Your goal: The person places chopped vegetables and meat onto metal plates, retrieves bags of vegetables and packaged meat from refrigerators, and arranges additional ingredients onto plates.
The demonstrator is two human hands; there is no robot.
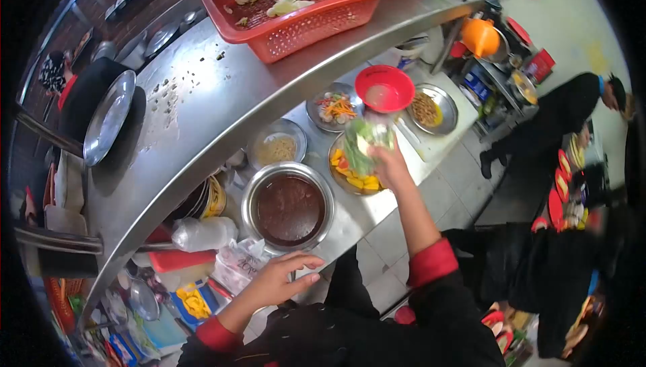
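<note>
Green leafy vegetables [363, 143], slightly blurred, are gripped in my right hand [385, 163] above a bowl of yellow and orange pieces [355, 177]. My left hand [282, 278] holds nothing, its fingers apart, just below a steel pot of dark brown liquid [288, 207]. Around the greens are a red bowl [385, 89], a plate of shredded carrot and other vegetables [334, 109], a steel plate of brown food [427, 109] and a knife [412, 135]. A bowl with pale grains [277, 149] sits behind the pot.
A raised steel shelf [202, 91] holds a red basket [296, 5] and a tilted metal lid [110, 118]. Plastic bags [239, 264] lie left of the pot. Two people in dark clothes [558, 111], [538, 266] are at the right.
</note>
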